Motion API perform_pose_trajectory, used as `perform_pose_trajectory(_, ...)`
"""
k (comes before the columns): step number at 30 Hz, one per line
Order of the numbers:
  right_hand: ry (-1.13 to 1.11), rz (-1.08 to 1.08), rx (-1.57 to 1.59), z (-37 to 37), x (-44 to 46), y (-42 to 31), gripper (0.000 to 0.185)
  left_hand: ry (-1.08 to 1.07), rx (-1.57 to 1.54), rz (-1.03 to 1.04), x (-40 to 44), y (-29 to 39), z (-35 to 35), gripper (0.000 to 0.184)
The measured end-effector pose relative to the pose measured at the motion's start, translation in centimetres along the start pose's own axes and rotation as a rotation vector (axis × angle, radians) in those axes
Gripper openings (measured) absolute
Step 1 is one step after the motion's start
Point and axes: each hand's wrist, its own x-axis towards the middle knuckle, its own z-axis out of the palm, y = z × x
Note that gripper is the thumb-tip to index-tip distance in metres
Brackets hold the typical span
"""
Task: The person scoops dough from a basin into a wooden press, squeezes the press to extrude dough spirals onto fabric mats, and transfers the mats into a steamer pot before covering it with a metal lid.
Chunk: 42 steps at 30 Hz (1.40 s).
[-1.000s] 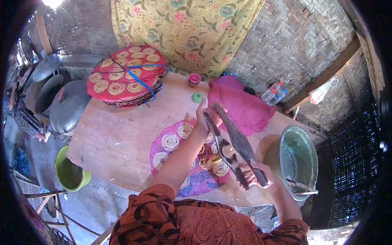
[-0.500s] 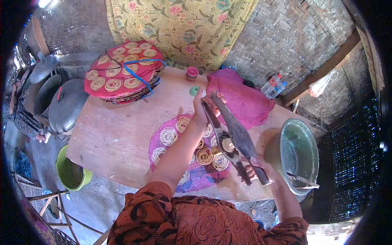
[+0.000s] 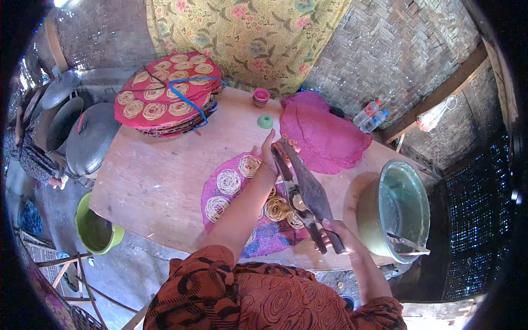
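Note:
A dark wooden press (image 3: 313, 192) made of two long bars is held slantwise over the table. My left hand (image 3: 270, 157) is wrapped round its far ends, and my right hand (image 3: 340, 237) grips the near ends. Between the bars shows a pale lump (image 3: 298, 202) in a round opening. Below the press lies a round purple mat (image 3: 220, 184) with several coils of noodle strands (image 3: 228, 181); the press and my left forearm hide part of it.
A stack of red trays (image 3: 170, 93) tied with blue cord stands back left. Pink cloths (image 3: 324, 135), a green ring (image 3: 265, 121) and a small pink cup (image 3: 260, 96) are at the back. A large basin (image 3: 366, 212) is right. A co-worker (image 3: 33, 157) is far left.
The two bars of the press have come closer together, with my right hand moving slightly left. The tool hangs over the mat as before.

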Motion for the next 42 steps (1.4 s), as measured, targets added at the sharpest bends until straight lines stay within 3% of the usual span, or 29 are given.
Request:
perform_pose_trajectory(4, 0.085, -0.256, -0.209, 1.0, 0.5, 0.8, 0.056, -0.078, 0.127, -0.101, 0.8, 0.2, 5.0, 0.043)
perform_pose_trajectory(6, 0.046, -0.293, -0.214, 0.6, -0.2, 0.5, 0.060, -0.234, 0.236, -0.136, 0.2, 0.0, 9.5, 0.049)
perform_pose_trajectory(7, -0.048, -0.381, -0.162, 0.7, -0.9, 0.1, 0.063, -0.226, 0.235, -0.138, -0.5, 0.0, 11.5, 0.049)
perform_pose_trajectory(8, -0.141, -0.468, -0.108, 0.5, -1.4, -0.1, 0.066, -0.353, 0.156, -0.088, -1.3, 0.1, 13.4, 0.052)
perform_pose_trajectory(9, -0.307, -0.390, 0.089, -0.4, -1.1, 0.3, 0.066, -0.479, 0.078, -0.039, -2.0, 0.4, 14.8, 0.055)
perform_pose_trajectory(10, -0.306, -0.389, 0.101, 0.8, -1.2, -0.3, 0.066, -0.588, 0.139, 0.002, -3.0, 1.4, 15.3, 0.055)
perform_pose_trajectory(12, 0.100, -0.371, 0.185, 4.1, -1.5, -2.1, 0.051, -0.724, 0.315, 0.041, -6.6, 4.8, 17.2, 0.060)
perform_pose_trajectory(13, 0.042, -0.572, -0.207, 0.8, 2.3, 0.4, 0.030, -0.743, 0.351, 0.090, -8.6, 6.1, 18.3, 0.067)
perform_pose_trajectory(14, 0.218, -0.656, -0.438, 1.1, 4.0, 1.2, 0.027, -0.763, 0.387, 0.141, -10.8, 7.2, 19.5, 0.076)
perform_pose_trajectory(15, 0.396, -0.731, -0.671, 2.3, 5.5, 1.6, 0.029, -0.698, 0.461, 0.164, -13.4, 8.3, 21.5, 0.079)
perform_pose_trajectory(16, 0.394, -0.725, -0.665, 2.8, 6.7, 2.0, 0.029, -0.652, 0.539, 0.205, -15.9, 9.3, 22.6, 0.080)
perform_pose_trajectory(18, 0.486, -0.837, -0.970, 3.6, 8.8, 2.4, 0.034, -0.564, 0.652, 0.273, -20.8, 11.7, 23.3, 0.081)
perform_pose_trajectory(22, 0.535, -0.835, -1.156, 4.9, 10.9, 2.6, 0.033, -0.359, 0.913, 0.332, -28.7, 13.1, 24.7, 0.078)
perform_pose_trajectory(26, 0.544, -0.789, -1.282, 5.7, 11.6, 2.8, 0.029, -0.167, 0.985, 0.452, -33.1, 10.9, 24.5, 0.079)
perform_pose_trajectory(28, 0.545, -0.755, -1.329, 6.0, 11.7, 2.6, 0.027, -0.047, 0.836, 0.702, -34.3, 10.7, 23.2, 0.080)
perform_pose_trajectory(29, 0.530, -0.765, -1.339, 6.1, 11.7, 2.6, 0.026, -0.067, 0.904, 0.492, -34.9, 11.8, 22.6, 0.080)
perform_pose_trajectory(31, 0.514, -0.771, -1.353, 6.2, 11.7, 2.8, 0.025, -0.058, 0.880, 0.500, -34.9, 11.6, 22.1, 0.081)
perform_pose_trajectory(33, 0.535, -0.823, -1.065, 6.2, 12.0, 3.1, 0.022, -0.053, 0.855, 0.507, -34.7, 11.3, 21.7, 0.082)
perform_pose_trajectory(42, 0.614, -0.774, -1.186, 5.4, 10.4, 3.3, 0.023, -0.159, 0.830, 0.416, -32.2, 11.2, 21.5, 0.082)
